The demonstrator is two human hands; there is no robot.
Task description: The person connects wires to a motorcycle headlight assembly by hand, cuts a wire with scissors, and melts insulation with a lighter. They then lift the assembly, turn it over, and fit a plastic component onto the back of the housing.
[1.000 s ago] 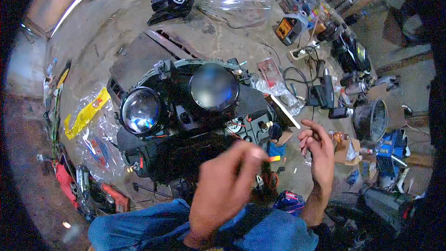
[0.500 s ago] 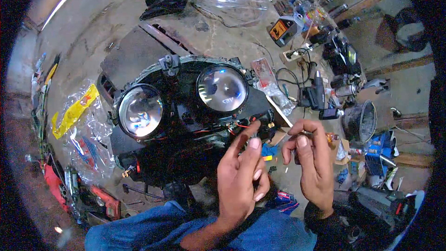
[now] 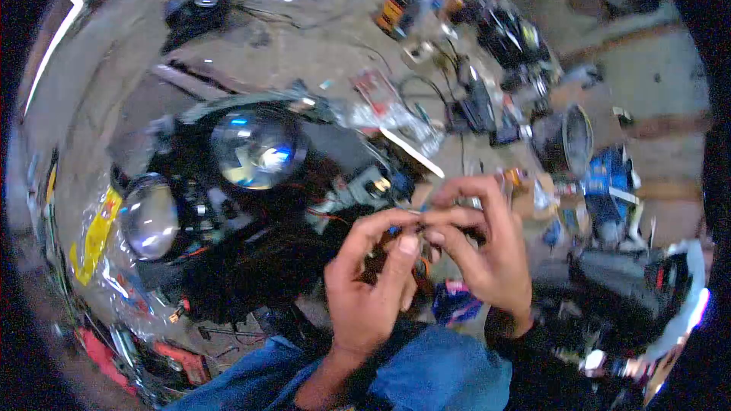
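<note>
A black headlight housing (image 3: 228, 274) with two round glass lenses (image 3: 257, 148) lies in front of my knees, tilted in the blurred view. Near its right end, my left hand (image 3: 371, 281) is closed, thumb and forefinger pinched together. My right hand (image 3: 487, 247) meets it fingertip to fingertip, also pinching. Something small and thin lies between the fingertips, too blurred to name. Thin red wires (image 3: 327, 215) run from the housing toward my left hand.
A yellow strip (image 3: 97, 236) in clear plastic lies at the left. A heat gun (image 3: 474, 103), a metal cylinder (image 3: 567, 141) and a blue box (image 3: 609, 175) stand to the right. Bottles and an orange-labelled container (image 3: 392, 14) are farther back.
The view has turned, so the housing appears farther left. My hands, apart before, have come together at the fingertips beside the housing's right end.
</note>
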